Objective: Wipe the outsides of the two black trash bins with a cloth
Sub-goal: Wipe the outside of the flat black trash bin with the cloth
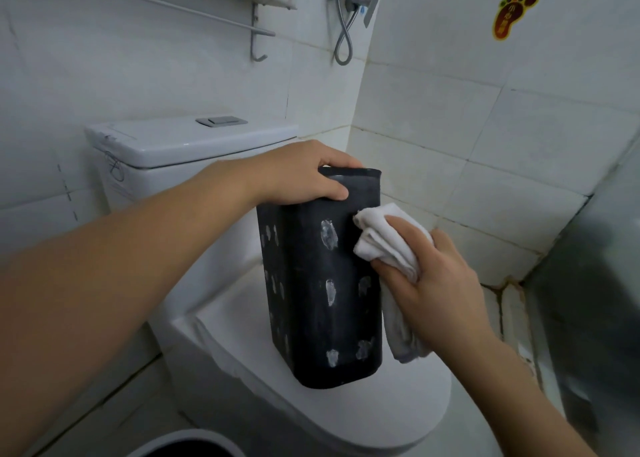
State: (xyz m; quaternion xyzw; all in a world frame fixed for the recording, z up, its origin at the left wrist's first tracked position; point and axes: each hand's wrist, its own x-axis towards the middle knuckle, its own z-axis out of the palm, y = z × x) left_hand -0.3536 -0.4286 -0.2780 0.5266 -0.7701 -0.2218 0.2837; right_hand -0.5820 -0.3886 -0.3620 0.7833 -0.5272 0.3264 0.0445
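1. Bin point(322, 283) stands upright on the closed toilet lid point(398, 408), long axis vertical, open mouth up. Rectangular black body, whitish smears dotted over the face toward the camera and the left side.
2. Left hand point(304, 176) grips the top rim from the left, fingers curled over the edge, thumb on the near face. It is steadying the bin.
3. Right hand point(433, 286) holds a bunched white cloth point(384, 238), fingers wrapped round it. The wad presses against the bin's upper right edge, just below the rim; a tail of cloth hangs down beside the right wall.
4. Key relation: cloth sits high on the right corner, smears lie left of and below it. Judgement: the stroke should run down the long axis, or leftward across the near face. Right hand is the nearer one for both.
5. Dark round rim point(187, 444) at the bottom edge could be the second bin; too cropped to tell.
6. Risk: sideways push on a tall bin could tip it; the left grip counters that.
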